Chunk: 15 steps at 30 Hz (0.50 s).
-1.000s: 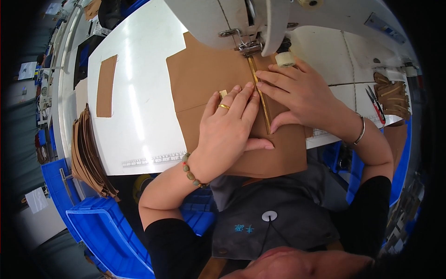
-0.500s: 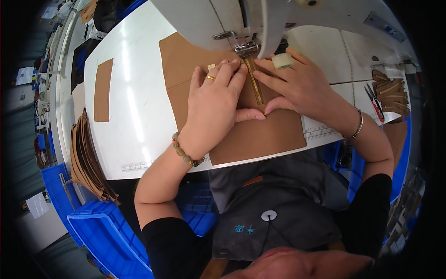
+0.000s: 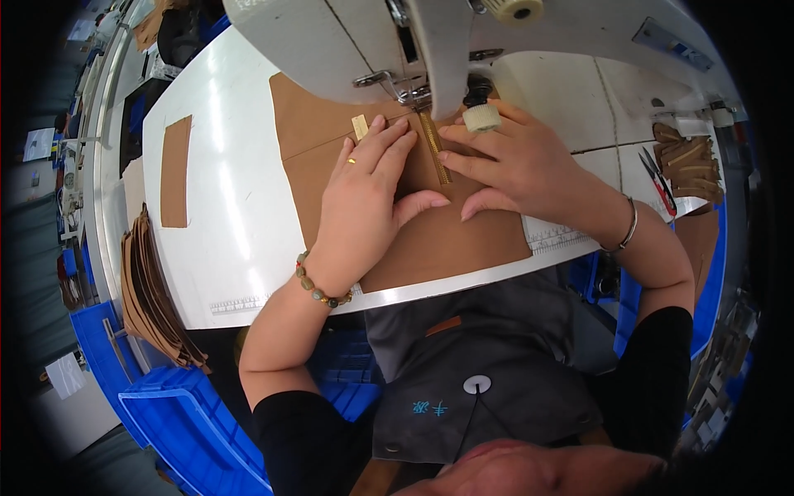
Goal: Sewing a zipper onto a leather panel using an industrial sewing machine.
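Note:
A brown fabric panel (image 3: 447, 244) lies on the white table under the head of a sewing machine (image 3: 356, 41). A gold-toothed zipper (image 3: 435, 149) runs along it, its far end under the presser foot (image 3: 413, 95). My left hand (image 3: 368, 178) rests flat on the panel left of the zipper, fingers stretched out and thumb pointing to the right. On the zipper's right side lies my right hand (image 3: 504, 157), fingers apart, the fingertips close to the teeth. Both hands press on the cloth without gripping it. A small pale yellow piece (image 3: 360, 126) sits beside my left fingertips.
A narrow brown strip (image 3: 175, 171) lies on the table's left. Stacked brown pieces (image 3: 153, 289) hang at the left edge, above a blue bin (image 3: 190, 422). Red-handled scissors (image 3: 660, 182) lie at the right beside a bundle of brown pieces (image 3: 686, 161).
My thumbs have moved apart. In the picture, the panel, hands and machine head all sit slightly further left, as does the table, so the view itself has shifted.

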Tool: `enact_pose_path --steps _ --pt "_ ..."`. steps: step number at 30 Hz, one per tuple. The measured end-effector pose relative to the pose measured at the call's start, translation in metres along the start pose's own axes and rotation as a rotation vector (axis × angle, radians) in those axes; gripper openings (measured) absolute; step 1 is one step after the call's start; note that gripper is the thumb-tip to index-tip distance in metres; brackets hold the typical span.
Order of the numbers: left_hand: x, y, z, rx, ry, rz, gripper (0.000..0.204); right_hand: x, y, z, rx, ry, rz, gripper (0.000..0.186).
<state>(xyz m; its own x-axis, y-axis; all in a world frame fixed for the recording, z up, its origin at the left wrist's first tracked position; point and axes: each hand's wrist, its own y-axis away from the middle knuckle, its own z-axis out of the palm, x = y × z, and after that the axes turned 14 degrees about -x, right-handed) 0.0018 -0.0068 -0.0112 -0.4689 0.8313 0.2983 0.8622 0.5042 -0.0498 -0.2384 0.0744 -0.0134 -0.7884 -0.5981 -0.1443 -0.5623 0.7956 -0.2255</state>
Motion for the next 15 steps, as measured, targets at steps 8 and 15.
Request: enact_pose_path --steps 8,15 --pt "0.007 0.004 -0.001 -0.008 -0.012 0.04 0.069 -0.003 0.0 -0.001 0.012 -0.038 -0.037 0.058" --pt "0.006 -0.002 -0.008 -0.018 -0.029 0.065 0.062 -0.004 0.0 0.001 -0.007 -0.022 -0.016 0.058"
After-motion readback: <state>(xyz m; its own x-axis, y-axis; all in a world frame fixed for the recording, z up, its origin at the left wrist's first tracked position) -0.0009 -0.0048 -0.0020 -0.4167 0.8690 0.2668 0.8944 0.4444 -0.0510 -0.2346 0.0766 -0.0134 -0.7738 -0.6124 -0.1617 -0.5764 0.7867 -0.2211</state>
